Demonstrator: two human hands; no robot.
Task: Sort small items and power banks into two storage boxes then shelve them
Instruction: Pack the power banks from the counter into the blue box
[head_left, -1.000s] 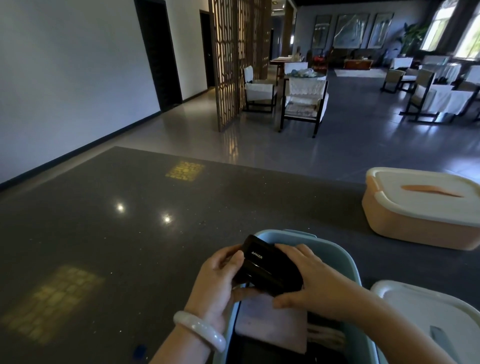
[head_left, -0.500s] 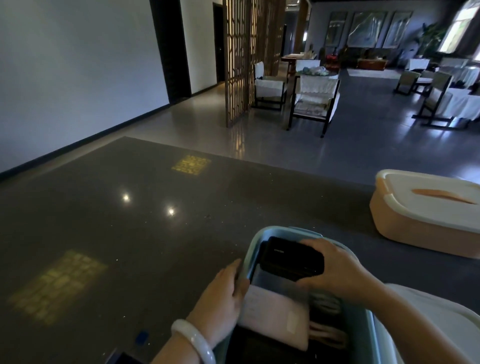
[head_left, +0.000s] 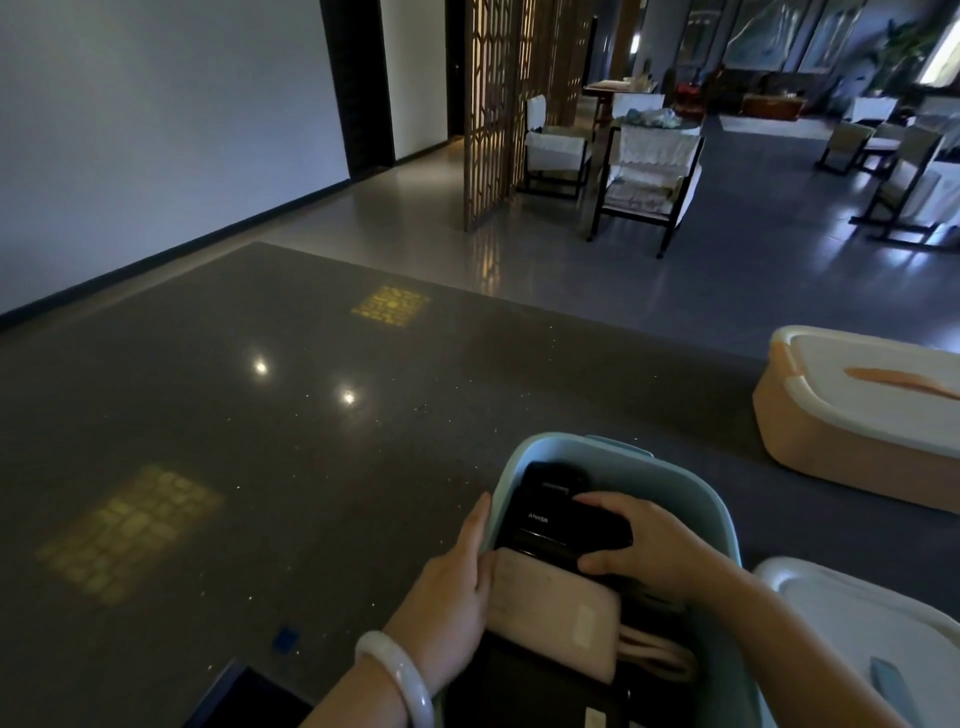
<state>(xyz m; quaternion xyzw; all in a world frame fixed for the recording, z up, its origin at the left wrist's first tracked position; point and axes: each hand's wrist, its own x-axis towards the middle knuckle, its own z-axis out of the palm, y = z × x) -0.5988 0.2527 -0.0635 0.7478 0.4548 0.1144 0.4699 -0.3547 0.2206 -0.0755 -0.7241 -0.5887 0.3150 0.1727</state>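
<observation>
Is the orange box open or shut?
Shut. The orange box has its white lid sitting flat across the top, covering it.

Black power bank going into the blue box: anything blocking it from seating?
Nothing visible. The right hand grips the black power bank already inside the blue box, at its far end, beside the pink power bank.

Bare forearms, no sleeves; pale glossy bangle (head_left: 397, 675) on left wrist
</observation>
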